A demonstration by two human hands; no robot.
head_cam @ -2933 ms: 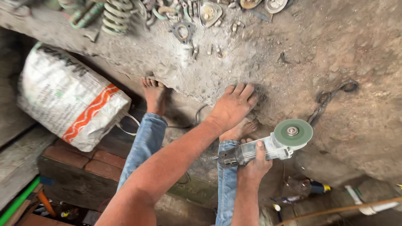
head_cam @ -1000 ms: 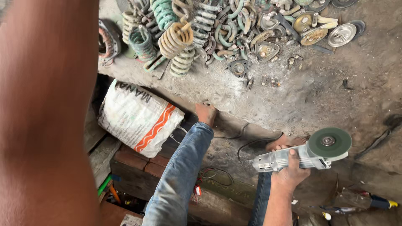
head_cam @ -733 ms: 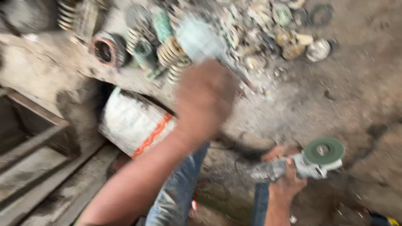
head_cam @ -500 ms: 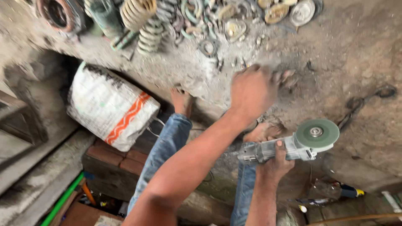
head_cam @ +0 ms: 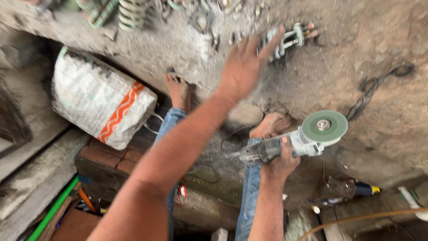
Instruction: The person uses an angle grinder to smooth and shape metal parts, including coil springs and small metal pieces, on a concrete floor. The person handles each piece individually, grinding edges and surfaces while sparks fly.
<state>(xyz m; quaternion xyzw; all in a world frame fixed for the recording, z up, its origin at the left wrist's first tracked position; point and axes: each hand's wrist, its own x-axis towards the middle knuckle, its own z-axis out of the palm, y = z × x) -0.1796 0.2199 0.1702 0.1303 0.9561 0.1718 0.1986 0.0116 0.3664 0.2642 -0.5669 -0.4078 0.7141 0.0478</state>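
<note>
The left hand (head_cam: pixel 243 67), fingers spread, is extended toward the small grey metal part with red-tipped ends (head_cam: pixel 292 38) on the dusty ground; the green-disc grey angle grinder (head_cam: pixel 296 140), clamped by the right hand (head_cam: pixel 278 163), is best held disc-away.

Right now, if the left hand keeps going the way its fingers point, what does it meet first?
Probably the small grey-green metal part with red-tipped ends lying on the dusty concrete floor. The left hand points its fingers at it; motion blur hides whether they touch.
</note>
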